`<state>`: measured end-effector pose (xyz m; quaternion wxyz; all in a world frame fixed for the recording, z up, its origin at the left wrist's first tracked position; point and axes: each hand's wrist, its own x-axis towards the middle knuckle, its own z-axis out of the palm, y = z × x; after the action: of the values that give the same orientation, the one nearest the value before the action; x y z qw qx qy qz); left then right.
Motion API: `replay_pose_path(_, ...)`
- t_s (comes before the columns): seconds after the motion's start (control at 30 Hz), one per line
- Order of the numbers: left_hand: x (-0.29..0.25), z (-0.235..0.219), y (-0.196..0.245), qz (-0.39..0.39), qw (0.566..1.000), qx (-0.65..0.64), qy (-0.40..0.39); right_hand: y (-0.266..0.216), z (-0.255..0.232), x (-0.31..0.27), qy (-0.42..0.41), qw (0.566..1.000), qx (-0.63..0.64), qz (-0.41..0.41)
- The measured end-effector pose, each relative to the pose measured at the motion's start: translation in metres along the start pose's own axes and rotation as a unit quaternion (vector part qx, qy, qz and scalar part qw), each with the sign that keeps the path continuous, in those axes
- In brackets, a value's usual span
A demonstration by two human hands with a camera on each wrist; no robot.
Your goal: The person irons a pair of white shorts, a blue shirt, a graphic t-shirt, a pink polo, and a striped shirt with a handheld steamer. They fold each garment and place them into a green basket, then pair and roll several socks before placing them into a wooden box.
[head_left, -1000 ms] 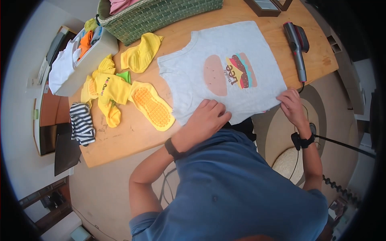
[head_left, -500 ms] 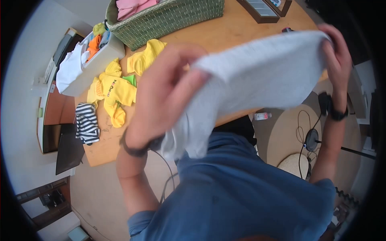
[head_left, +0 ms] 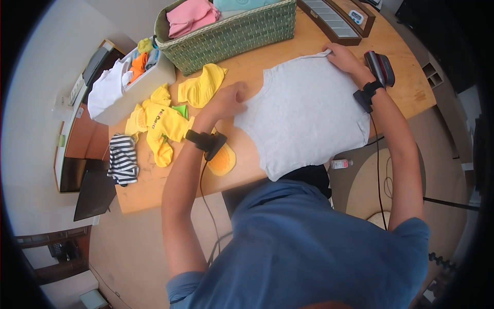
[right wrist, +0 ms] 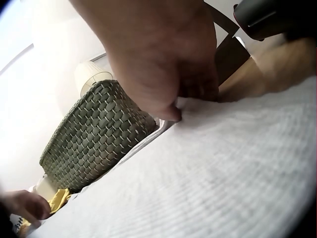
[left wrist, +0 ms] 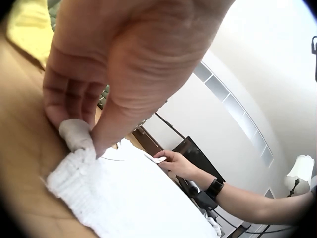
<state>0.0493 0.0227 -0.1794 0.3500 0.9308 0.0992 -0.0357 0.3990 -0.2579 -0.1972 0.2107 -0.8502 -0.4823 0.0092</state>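
Observation:
A light grey sleeveless shirt point(head_left: 309, 108) lies on the wooden table, its plain side up and the armhole edge toward the left. My left hand point(head_left: 230, 100) pinches the shirt at its left edge; in the left wrist view a bunched bit of cloth point(left wrist: 77, 136) sticks out between thumb and fingers. At the far right corner my right hand point(head_left: 343, 59) pinches the fabric between thumb and fingers, also seen in the right wrist view, where the shirt point(right wrist: 198, 168) spreads out in front of it.
A green woven basket point(head_left: 231, 38) with folded clothes stands at the back. Left are a white bin point(head_left: 139, 95) of clothes, yellow garments point(head_left: 167, 121) and striped cloth point(head_left: 123, 159). A handheld steamer-like appliance point(head_left: 381, 69) and a brown box point(head_left: 334, 23) lie on the right.
The shirt was lifted off the table, turned over and laid back down; its burger print no longer shows. Both hands moved from the near edge to the left edge and far right corner.

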Motion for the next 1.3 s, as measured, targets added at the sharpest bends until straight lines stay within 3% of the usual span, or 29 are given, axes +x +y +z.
replay_pose_path(0.07,0.004,-0.005,0.001,-0.024,0.999,-0.02,-0.024,0.004,0.0,0.002,0.009,1.0,-0.002,0.019)
replay_pose_path(0.27,0.008,-0.007,0.002,-0.02,0.999,-0.002,0.048,0.003,0.001,0.0,0.084,0.991,-0.042,0.095)
replay_pose_path(0.37,-0.001,0.0,-0.004,0.074,0.985,0.085,0.13,-0.002,-0.019,-0.015,0.092,0.993,-0.021,0.066)
replay_pose_path(0.47,-0.027,-0.003,0.025,0.166,0.966,0.089,0.18,-0.049,-0.058,-0.059,-0.093,0.994,0.04,0.033)
replay_pose_path(0.53,-0.038,0.012,0.041,0.108,0.99,0.023,0.092,-0.071,-0.065,-0.11,-0.217,0.969,0.107,-0.055)
replay_pose_path(0.57,-0.04,0.013,0.043,0.076,0.996,0.0,0.052,-0.077,-0.065,-0.125,-0.24,0.96,0.141,-0.041)
replay_pose_path(0.67,-0.035,0.024,0.026,0.121,0.988,0.075,0.065,-0.081,-0.078,-0.154,-0.341,0.933,0.113,0.02)
replay_pose_path(0.77,-0.036,0.025,0.026,0.131,0.987,0.038,0.085,-0.095,-0.111,-0.169,-0.385,0.898,0.048,0.208)
replay_pose_path(0.87,-0.036,0.024,0.025,0.128,0.988,0.027,0.083,-0.067,-0.123,-0.188,-0.316,0.915,0.069,0.24)
replay_pose_path(0.97,-0.037,0.017,0.024,0.099,0.992,0.024,0.075,-0.043,-0.108,-0.202,0.0,0.976,-0.052,0.212)
replay_pose_path(1.07,-0.04,0.014,0.011,0.126,0.981,0.078,0.125,-0.029,-0.093,-0.206,-0.035,0.94,-0.012,0.34)
replay_pose_path(1.1,-0.041,0.013,0.007,0.129,0.979,0.092,0.131,-0.003,-0.078,-0.21,-0.013,0.952,-0.075,0.297)
replay_pose_path(1.2,-0.047,0.015,-0.004,0.134,0.974,0.111,0.143,0.041,-0.057,-0.219,0.081,0.965,-0.055,0.245)
replay_pose_path(1.3,-0.049,0.014,-0.009,0.127,0.978,0.08,0.145,0.032,-0.078,-0.219,0.032,0.919,0.196,0.34)
